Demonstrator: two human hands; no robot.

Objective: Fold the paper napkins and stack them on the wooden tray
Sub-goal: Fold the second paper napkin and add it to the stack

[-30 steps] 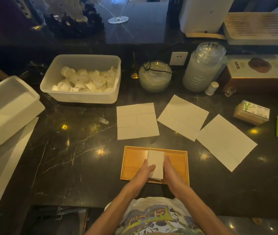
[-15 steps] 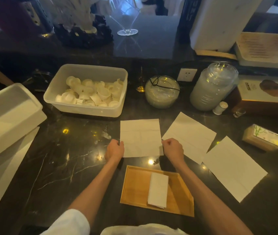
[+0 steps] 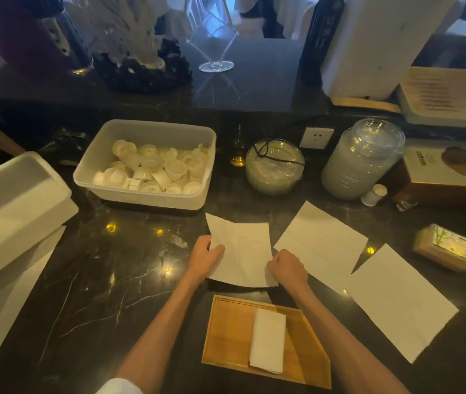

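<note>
Nearest us, one wooden tray [image 3: 232, 336] sits on the dark desk [image 3: 98, 280], and one folded napkin [image 3: 267, 341] lies on it, so one is done! Just beyond the tray, both hands are on the next napkin [image 3: 243, 251]. The left hand [image 3: 204, 258] grips its left edge, which lifts and curls off the desk. The right hand [image 3: 287, 268] pinches its near right corner. By the look of it, this fold is only starting. To the right, the middle napkin [image 3: 321, 245] and the right napkin [image 3: 399, 302] lie flat and unfolded, waiting. That makes four napkins: one stacked, one in the hands and two untouched, roughly a quarter of the way. At the far side stands one plastic tub [image 3: 146, 200] of small white cups.
</note>
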